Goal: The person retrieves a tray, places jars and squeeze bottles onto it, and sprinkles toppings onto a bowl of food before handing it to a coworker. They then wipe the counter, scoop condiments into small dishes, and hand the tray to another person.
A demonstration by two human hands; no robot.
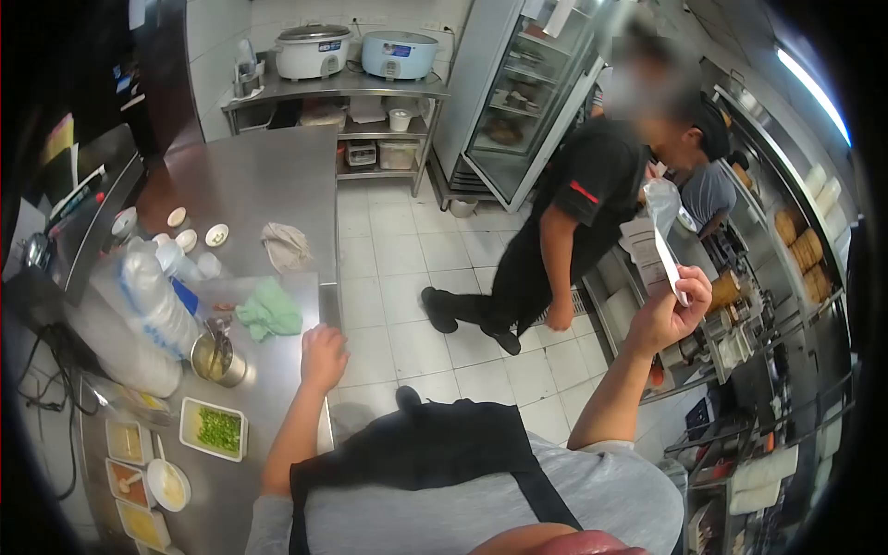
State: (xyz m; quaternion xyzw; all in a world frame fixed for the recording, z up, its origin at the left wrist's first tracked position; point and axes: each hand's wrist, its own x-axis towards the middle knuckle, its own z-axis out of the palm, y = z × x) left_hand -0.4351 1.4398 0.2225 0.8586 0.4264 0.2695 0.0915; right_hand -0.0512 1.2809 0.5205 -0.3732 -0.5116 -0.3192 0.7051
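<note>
My right hand point(680, 310) is raised at the right, thumb and fingers pinching a white printed receipt point(647, 254) that curls upward. My left hand point(326, 358) is at the edge of the steel counter point(277, 388), fingers loosely bent and somewhat apart, holding nothing that I can see. Close to it on the counter lie a crumpled green cloth point(269, 308) and a metal container point(219, 359) with utensils in it. A white tray of chopped green herbs point(214, 428) sits nearer to me.
A co-worker in black point(583, 194) stands in the aisle, mid-step on the tiled floor point(398, 314). Stacked plastic containers point(153, 301) and small seasoning tubs point(129, 442) line the counter. Rice cookers point(313, 53) and a glass-door fridge point(527, 92) are behind; shelving point(786, 277) is at right.
</note>
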